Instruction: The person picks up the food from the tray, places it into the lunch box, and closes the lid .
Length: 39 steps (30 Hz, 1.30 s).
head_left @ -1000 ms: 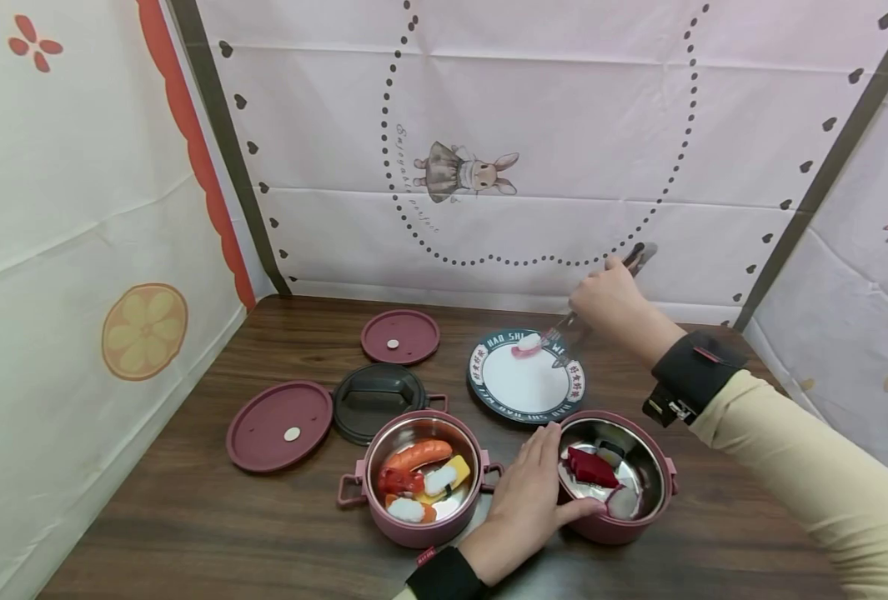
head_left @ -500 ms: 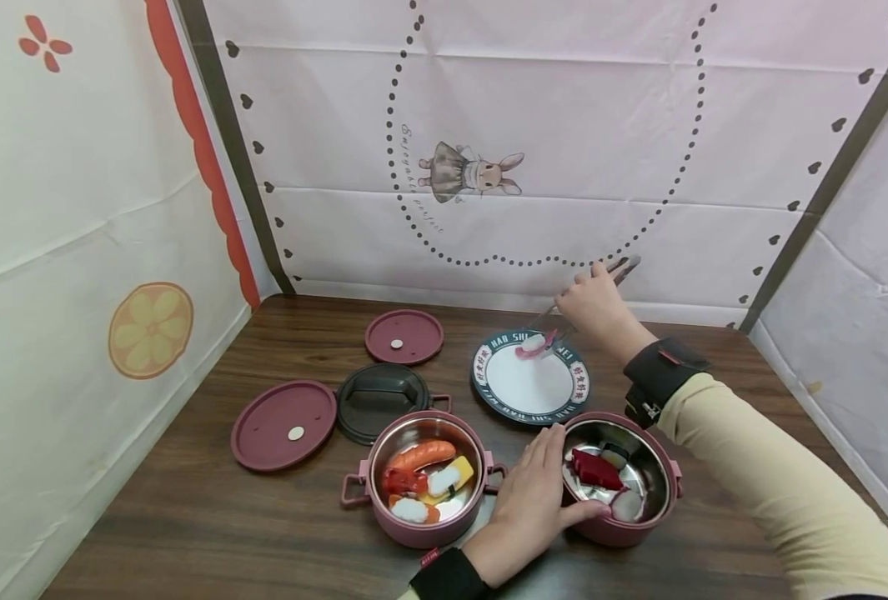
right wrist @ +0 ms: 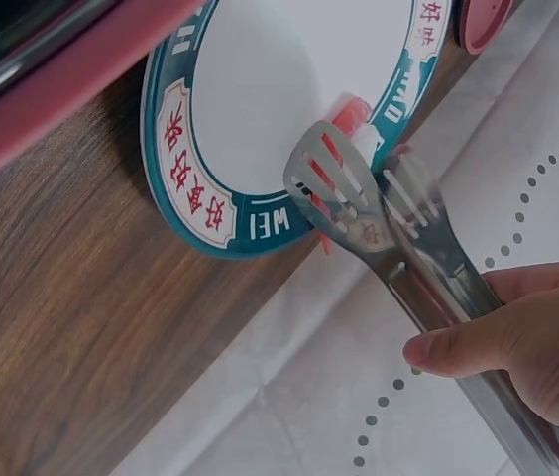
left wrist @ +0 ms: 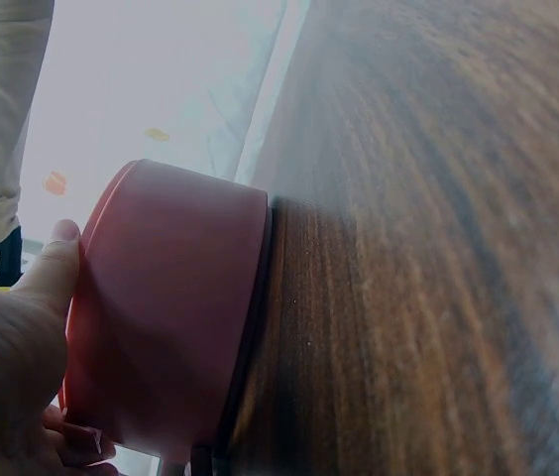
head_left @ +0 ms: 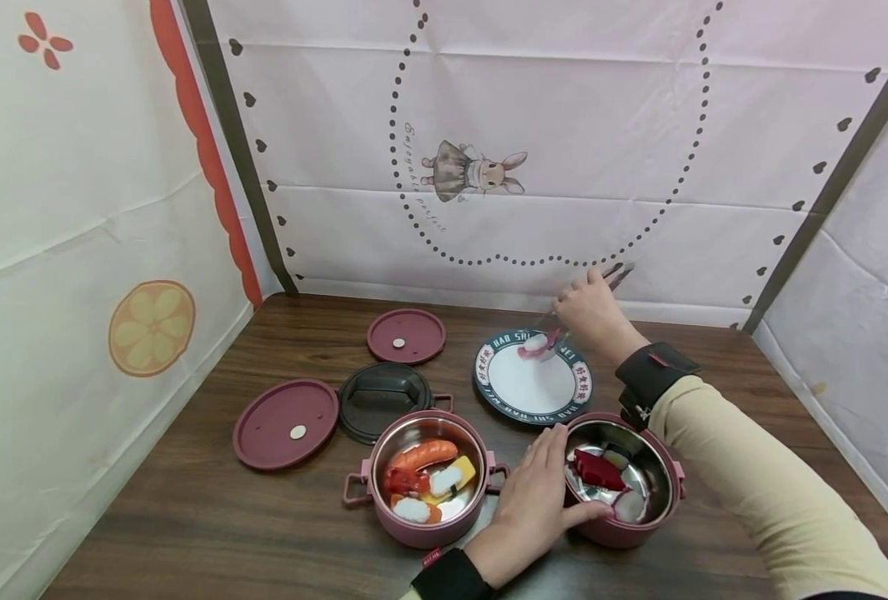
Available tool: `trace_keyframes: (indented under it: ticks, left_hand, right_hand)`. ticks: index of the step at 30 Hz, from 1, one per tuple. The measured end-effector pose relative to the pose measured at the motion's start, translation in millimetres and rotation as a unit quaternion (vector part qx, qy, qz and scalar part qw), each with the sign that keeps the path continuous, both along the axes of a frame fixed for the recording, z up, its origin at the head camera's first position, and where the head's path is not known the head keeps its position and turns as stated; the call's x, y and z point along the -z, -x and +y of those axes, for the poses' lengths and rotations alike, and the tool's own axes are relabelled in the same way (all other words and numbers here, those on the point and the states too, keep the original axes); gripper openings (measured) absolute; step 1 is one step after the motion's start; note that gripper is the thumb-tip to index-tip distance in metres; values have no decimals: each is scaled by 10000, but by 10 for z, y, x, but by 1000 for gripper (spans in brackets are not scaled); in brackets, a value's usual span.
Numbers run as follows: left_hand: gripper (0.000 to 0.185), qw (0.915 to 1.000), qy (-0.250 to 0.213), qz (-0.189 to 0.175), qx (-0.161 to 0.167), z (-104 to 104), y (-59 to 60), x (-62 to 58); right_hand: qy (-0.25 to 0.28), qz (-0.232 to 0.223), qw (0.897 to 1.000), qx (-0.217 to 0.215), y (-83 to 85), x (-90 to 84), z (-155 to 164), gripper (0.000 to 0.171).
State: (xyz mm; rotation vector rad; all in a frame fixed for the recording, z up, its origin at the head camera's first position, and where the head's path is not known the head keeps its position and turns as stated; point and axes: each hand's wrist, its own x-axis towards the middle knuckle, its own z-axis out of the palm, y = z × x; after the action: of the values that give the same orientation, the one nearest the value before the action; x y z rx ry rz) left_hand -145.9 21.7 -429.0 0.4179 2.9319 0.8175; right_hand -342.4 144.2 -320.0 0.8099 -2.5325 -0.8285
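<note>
My right hand [head_left: 592, 312] grips metal tongs [right wrist: 389, 223] whose slotted tips clamp a pink-and-white toy food piece [head_left: 535, 344] over the far rim of a white plate with a teal border [head_left: 532, 396]. My left hand [head_left: 535, 498] rests against the near left side of the right pink pot [head_left: 661, 518], thumb along its rim [left wrist: 54, 273]. That pot holds a dark red toy piece [head_left: 597, 469] and other small pieces. The left pink pot [head_left: 421, 531] holds a toy sausage [head_left: 423, 454] and several sushi pieces.
Two maroon lids [head_left: 286, 422] [head_left: 406, 335] and a black lid [head_left: 383, 400] lie on the brown wooden table [head_left: 188, 517] left of the plate. Printed cloth walls close in the table on the left, back and right.
The tongs and right hand have shifted a little left and nearer, carrying the pink piece along the plate's far rim. The left hand stays on the pot.
</note>
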Motion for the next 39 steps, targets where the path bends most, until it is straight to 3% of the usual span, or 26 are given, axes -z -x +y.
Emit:
trace_keyframes:
  ticks: [8,20,31,39]
  left_hand:
    - [105,10000,-67,-40,6,-11,-13,14]
    - [104,10000,-88,-14,28,-20,-3,4]
    - [104,9999,-68,-72,24,3,10,4]
    - [104,9999,-101,-14,-14,11,4,20]
  right_hand:
    - [-59,-270,9995,143,-14,0,-50,25]
    - [-52,-438,9984,341,-37,-46,-91,26]
    - [248,-526,9975,403,-75,-117,71,20]
    - [455,-483,9975,230,-232,-193,262,19]
